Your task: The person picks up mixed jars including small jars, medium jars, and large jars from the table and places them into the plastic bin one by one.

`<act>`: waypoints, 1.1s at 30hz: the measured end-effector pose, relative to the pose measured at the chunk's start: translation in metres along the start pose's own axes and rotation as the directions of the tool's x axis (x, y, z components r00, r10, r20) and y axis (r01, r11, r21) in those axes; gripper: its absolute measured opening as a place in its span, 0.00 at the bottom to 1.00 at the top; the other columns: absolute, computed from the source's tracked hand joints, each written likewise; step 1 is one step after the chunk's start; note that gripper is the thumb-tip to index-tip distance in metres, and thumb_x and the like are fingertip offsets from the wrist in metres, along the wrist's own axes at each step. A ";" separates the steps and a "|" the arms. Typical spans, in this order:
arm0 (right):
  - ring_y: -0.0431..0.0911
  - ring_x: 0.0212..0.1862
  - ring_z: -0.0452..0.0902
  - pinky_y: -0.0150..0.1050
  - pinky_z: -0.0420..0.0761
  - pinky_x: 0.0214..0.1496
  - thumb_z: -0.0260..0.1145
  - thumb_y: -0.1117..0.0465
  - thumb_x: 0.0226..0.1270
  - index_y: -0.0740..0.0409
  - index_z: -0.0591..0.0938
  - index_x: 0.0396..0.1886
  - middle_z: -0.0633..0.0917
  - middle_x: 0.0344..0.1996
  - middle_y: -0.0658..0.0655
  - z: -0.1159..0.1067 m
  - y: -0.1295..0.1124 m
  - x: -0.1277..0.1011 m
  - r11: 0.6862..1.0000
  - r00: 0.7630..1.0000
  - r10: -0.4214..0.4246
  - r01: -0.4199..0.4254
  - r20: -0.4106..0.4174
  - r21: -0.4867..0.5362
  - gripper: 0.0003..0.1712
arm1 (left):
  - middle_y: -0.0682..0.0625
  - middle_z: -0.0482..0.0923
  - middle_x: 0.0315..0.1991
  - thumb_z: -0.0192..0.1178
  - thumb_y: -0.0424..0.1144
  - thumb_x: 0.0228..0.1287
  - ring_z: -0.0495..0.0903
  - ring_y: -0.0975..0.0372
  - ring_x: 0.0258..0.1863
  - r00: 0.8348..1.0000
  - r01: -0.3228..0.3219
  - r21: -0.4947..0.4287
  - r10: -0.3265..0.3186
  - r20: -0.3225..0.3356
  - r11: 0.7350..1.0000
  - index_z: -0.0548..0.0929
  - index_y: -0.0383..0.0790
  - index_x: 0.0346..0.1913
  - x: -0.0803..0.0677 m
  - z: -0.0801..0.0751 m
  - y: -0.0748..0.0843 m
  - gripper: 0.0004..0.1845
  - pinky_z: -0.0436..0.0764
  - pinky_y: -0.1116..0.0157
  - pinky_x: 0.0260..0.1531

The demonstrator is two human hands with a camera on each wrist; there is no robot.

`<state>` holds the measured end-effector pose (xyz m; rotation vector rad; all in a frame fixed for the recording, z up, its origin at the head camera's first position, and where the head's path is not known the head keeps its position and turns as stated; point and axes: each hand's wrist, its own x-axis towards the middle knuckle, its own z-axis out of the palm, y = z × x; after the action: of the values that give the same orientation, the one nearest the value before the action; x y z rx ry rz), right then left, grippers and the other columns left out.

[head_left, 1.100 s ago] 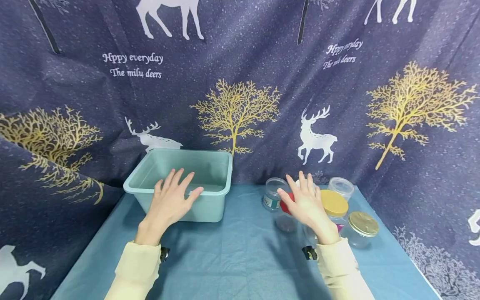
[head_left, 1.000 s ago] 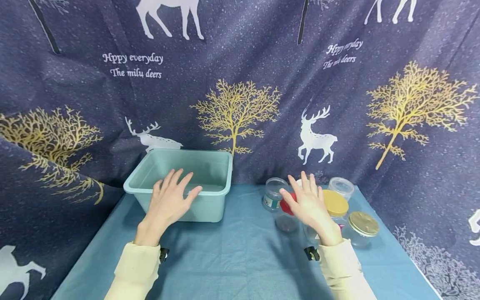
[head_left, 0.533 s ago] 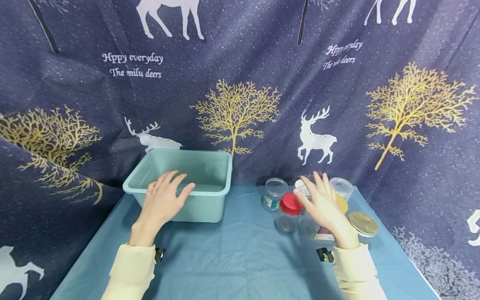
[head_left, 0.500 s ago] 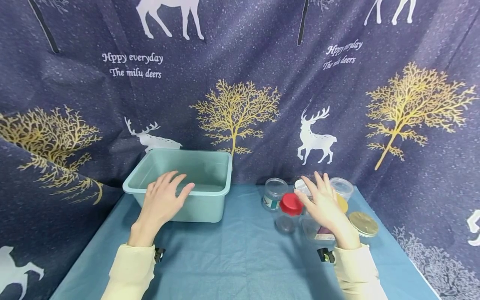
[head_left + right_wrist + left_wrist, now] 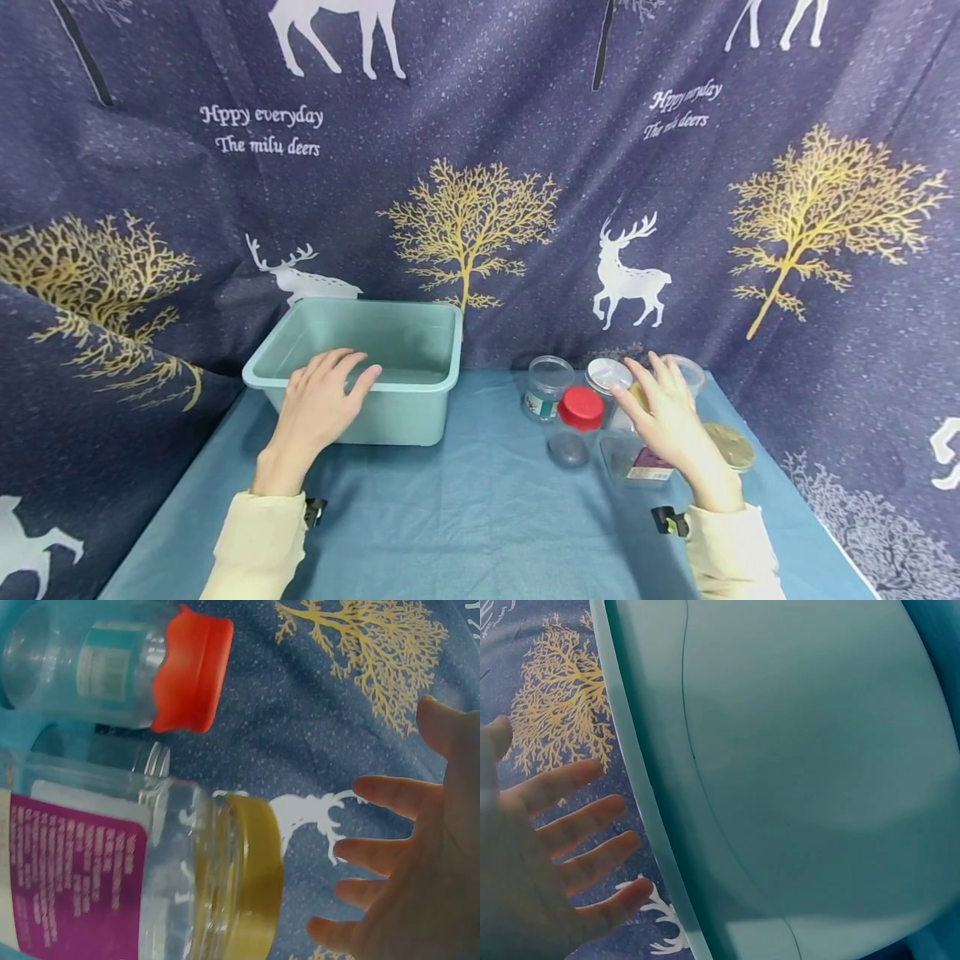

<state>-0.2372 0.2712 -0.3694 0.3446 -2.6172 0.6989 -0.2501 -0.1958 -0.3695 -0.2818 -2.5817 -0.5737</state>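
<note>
Since the earlier picture, the right hand (image 5: 670, 425) has been moved to the right and a little farther back, so the red lid (image 5: 581, 407) that was hidden under it is now seen. The left hand (image 5: 318, 406) has been shifted a little to the left and lower.

The left hand is held over the near rim of the green tub (image 5: 420, 385), with its grip spread and nothing held in it. From the left wrist view, the fingers (image 5: 585, 822) are seen straight and apart, just beside the tub wall (image 5: 802, 772); whether the rim is touched cannot be told.

The right hand is held over a bunch of see-through jars on the right side of the counter (image 5: 465, 517). Its grip is spread too, and nothing is pinched. A jar with a purple label (image 5: 637, 460) and a yellow lid (image 5: 259, 877) is found right under the hand. From the right wrist view, the fingers (image 5: 382, 851) are seen apart from that lid.

The jar with the red lid (image 5: 191, 667) is stood just left of the hand. An open jar with a blue label (image 5: 545, 389) is set behind it, and a jar with a white lid (image 5: 606, 375) is beside that. A gold lid (image 5: 729, 445) is seen to the right of the wrist. A blue cloth is spread on the counter, and a dark curtain (image 5: 480, 167) with white deer and gold trees is hung behind.
</note>
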 end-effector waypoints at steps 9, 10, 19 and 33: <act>0.72 0.72 0.44 0.74 0.46 0.62 0.63 0.50 0.70 0.63 0.70 0.67 0.59 0.69 0.76 -0.006 0.018 -0.013 0.998 0.997 -0.044 0.046 -0.061 0.033 0.32 | 0.39 0.73 0.61 0.39 0.63 0.74 0.65 0.43 0.64 1.000 0.012 -0.022 -0.012 0.002 1.000 0.79 0.39 0.59 -0.001 -0.001 -0.006 0.34 0.61 0.40 0.56; 0.72 0.72 0.44 0.75 0.46 0.62 0.63 0.50 0.70 0.62 0.70 0.67 0.59 0.69 0.76 -0.007 0.021 -0.015 0.998 0.997 -0.042 0.044 -0.064 0.037 0.32 | 0.40 0.74 0.61 0.39 0.63 0.75 0.66 0.43 0.64 1.000 0.010 -0.023 -0.010 0.000 1.000 0.79 0.39 0.59 -0.001 -0.001 -0.006 0.33 0.61 0.40 0.56; 0.73 0.71 0.44 0.73 0.43 0.64 0.64 0.52 0.70 0.63 0.68 0.68 0.58 0.69 0.77 -0.013 0.037 -0.029 0.998 0.996 -0.012 0.017 -0.085 0.061 0.33 | 0.41 0.78 0.56 0.38 0.59 0.77 0.71 0.42 0.59 1.000 0.012 -0.010 -0.012 -0.025 1.000 0.81 0.39 0.57 -0.001 -0.008 -0.017 0.31 0.64 0.40 0.53; 0.75 0.67 0.53 0.74 0.55 0.58 0.67 0.53 0.67 0.63 0.60 0.73 0.60 0.68 0.77 -0.015 0.061 -0.046 0.993 0.993 0.074 -0.065 -0.090 0.102 0.42 | 0.41 0.81 0.50 0.38 0.58 0.78 0.76 0.42 0.52 0.998 0.025 -0.014 -0.026 -0.052 1.000 0.83 0.37 0.52 0.000 -0.004 -0.025 0.30 0.68 0.40 0.48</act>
<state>-0.2117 0.3360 -0.4039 0.2446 -2.5219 0.8497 -0.2562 -0.2202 -0.3749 -0.2355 -2.5353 -0.6001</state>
